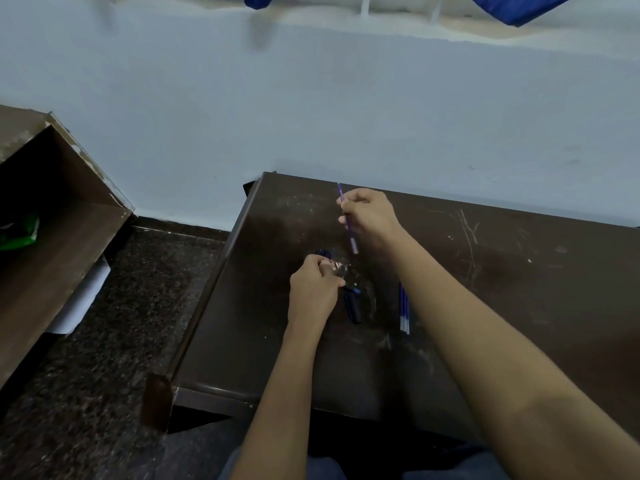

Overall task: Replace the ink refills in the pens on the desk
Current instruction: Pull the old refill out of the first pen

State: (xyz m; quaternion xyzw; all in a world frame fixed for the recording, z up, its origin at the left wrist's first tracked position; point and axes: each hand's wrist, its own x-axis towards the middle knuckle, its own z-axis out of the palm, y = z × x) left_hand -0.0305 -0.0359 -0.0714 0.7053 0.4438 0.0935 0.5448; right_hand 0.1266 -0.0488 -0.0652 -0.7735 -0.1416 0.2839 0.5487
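Blue refill [353, 241] in right hand [372, 216], one pen [325, 253] in left hand [313, 289]

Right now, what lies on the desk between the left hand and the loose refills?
In the head view, a dark blue pen part lies on the desk between the left hand and the loose refills.

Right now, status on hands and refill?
Right hand pinches refill, apart from pen. Left hand grips pen. Spare refills lie aside. Nothing between them.
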